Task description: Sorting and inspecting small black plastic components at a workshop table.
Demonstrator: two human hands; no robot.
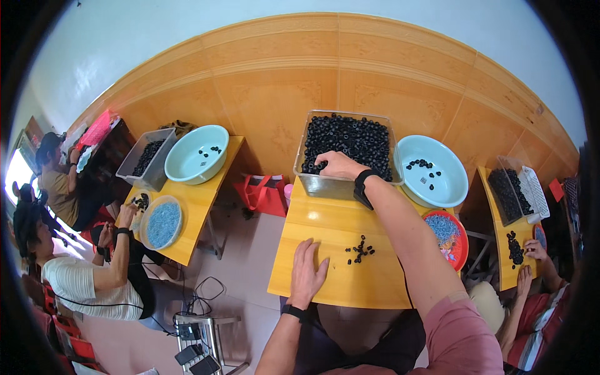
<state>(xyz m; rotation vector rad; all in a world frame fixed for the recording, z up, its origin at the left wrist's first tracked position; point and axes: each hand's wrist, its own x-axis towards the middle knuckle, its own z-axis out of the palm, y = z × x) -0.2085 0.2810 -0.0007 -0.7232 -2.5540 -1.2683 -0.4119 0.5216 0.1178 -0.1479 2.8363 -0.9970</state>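
My right hand (340, 165) reaches into a clear plastic bin (334, 189) heaped with small black cylindrical plastic pieces (350, 132). Its fingers curl down at the bin's near left part, closed around some of the pieces; the fingertips are partly hidden. My left hand (306, 274) lies open on the yellow wooden table (297, 231), fingers stretched out and holding nothing. To its right, a small loose group of the same black pieces (360, 250) rests on the tabletop, apart from the hand.
Right of the bin stands a light blue basin (434, 152) with several black pieces inside. A red-rimmed bowl (461, 250) of blue bits sits nearer, beyond my right forearm. Co-workers sit at the left table (197, 212) and the right table (500, 250). Cables (203, 297) lie on the left floor.
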